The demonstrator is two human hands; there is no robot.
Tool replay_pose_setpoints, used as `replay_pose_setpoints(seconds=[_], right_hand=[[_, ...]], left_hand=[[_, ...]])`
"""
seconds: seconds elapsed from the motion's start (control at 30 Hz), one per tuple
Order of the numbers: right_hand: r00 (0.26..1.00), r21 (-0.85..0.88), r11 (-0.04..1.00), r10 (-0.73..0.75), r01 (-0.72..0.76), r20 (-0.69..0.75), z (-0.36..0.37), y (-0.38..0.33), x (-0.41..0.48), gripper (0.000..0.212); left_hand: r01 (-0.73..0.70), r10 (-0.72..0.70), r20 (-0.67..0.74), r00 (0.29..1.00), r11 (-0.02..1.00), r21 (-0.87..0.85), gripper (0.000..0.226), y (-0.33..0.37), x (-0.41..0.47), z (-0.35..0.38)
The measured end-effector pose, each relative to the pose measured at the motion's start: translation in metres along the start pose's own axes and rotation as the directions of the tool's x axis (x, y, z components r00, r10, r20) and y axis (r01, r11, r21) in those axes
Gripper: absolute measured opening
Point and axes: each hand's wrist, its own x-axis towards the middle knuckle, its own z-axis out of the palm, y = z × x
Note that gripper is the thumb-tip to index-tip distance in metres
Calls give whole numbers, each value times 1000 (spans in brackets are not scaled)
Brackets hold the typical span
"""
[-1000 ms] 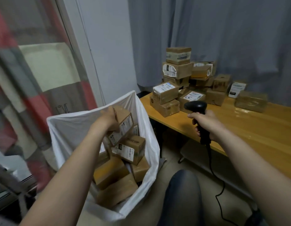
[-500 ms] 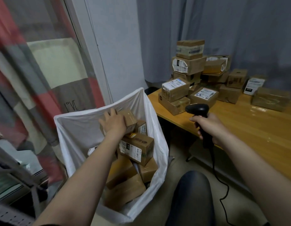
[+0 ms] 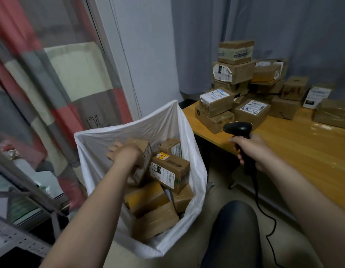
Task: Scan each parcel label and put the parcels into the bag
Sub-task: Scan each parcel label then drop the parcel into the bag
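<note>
While the left arm reaches forward and down into the open white plastic bag (image 3: pixel 94 151), the left hand (image 3: pixel 125 154) lies palm-down on a small cardboard parcel (image 3: pixel 143 163), its fingers curled over the far top edge and gripping it. That parcel stands tilted inside the bag, leaning on a larger labelled box (image 3: pixel 170 174) just to the right of the fingers. More brown parcels fill the bag below and beyond the fingers.

The right arm is stretched forward over the near edge of the wooden worktop (image 3: pixel 307 151), wrist roughly level. The right hand (image 3: pixel 252 150) is clenched around the handle of a black barcode scanner (image 3: pixel 238 128), whose head rises above the fingers and faces left. Its cable (image 3: pixel 264 215) hangs from below the hand towards the floor.

Beyond the right fingers, on the worktop, a stack of parcels (image 3: pixel 233 74) stands against a grey curtain (image 3: pixel 283 26), several with white labels showing. A knee in dark trousers (image 3: pixel 235 229) sits between the two forearms.
</note>
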Motion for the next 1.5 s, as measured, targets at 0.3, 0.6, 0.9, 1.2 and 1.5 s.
replay_pose_setpoints(seconds=[0.3,0.6,0.9,1.2,1.5], right_hand=[[1000,-6,1000,-26,26,-14,-6,2,-4,15],[999,10,999,-42,42,-6,-12,3,-10,12],[999,31,999,-40,41,-21,-21,6,-12,14],[988,39,996,-77,83,-134,-64,1,-22,18],[908,93,975,-153,204,-390,-161,-12,-24,14]], left_hand=[[-470,320,576,752,873,129,80,3,-13,17],[-608,517,403,755,782,136,54,4,-16,93],[-581,527,298,796,803,133,60,22,-19,82],[-712,705,-114,700,702,-22,52,90,-50,-3],[-890,839,-310,448,452,-62,65,216,-117,-58]])
